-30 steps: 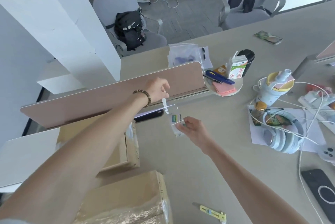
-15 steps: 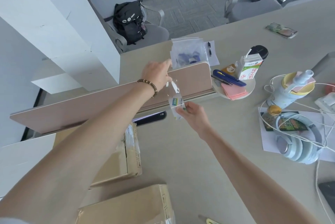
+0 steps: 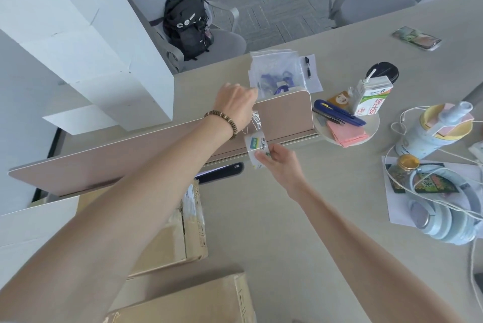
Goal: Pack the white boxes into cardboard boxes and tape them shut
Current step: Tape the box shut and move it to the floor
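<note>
Clear tape [image 3: 254, 124] stretches at frame centre between both hands: the right hand [image 3: 281, 159] pinches the labelled tape roll [image 3: 257, 149], the left hand [image 3: 235, 104] pulls the free end upward, probably for length. Cardboard boxes [image 3: 183, 231] wait on the tabletop [image 3: 274, 231], lower left.

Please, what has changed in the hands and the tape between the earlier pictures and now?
The left hand has pulled up and away from the right hand, stretching the clear tape strip longer. The right hand still grips the tape roll. The cardboard boxes stay as they were.
</note>
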The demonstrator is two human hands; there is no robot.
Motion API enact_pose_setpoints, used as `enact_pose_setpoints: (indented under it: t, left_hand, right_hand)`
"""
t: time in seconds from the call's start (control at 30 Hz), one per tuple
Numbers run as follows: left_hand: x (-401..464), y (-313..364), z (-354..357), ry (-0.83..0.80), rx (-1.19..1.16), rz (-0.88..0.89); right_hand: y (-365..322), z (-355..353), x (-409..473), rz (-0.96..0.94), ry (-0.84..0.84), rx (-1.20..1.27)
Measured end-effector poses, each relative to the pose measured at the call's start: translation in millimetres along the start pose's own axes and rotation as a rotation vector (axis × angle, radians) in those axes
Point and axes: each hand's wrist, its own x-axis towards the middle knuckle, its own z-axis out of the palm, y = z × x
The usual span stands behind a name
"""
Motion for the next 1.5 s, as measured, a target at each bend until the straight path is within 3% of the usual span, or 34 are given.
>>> enact_pose_setpoints:
  t: [0.27,0.37,0.5,0.73,1.0,1.5]
  left_hand:
    - [9,-9,-5,-0.072,0.037,-0.033]
    - [8,-15,-1,-0.062,-0.08,-0.043]
    - [10,-22,10,-0.18,-0.256,-0.072]
    - [6,-32,23,-0.208,-0.303,-0.033]
    - [9,-35,24,-0.196,-0.306,-0.012]
    - [4,-31,24,-0.182,-0.312,-0.045]
  right_hand:
    - [1,2,9,0.03,-0.006,-0.011]
    - [4,4,13,0.056,-0.033,0.006]
    - [6,6,21,0.085,-0.063,0.006]
    - [5,2,27,0.056,-0.185,-0.066]
    - [12,4,23,-0.008,-0.075,-0.227]
    - [5,19,28,0.179,0.094,-0.291]
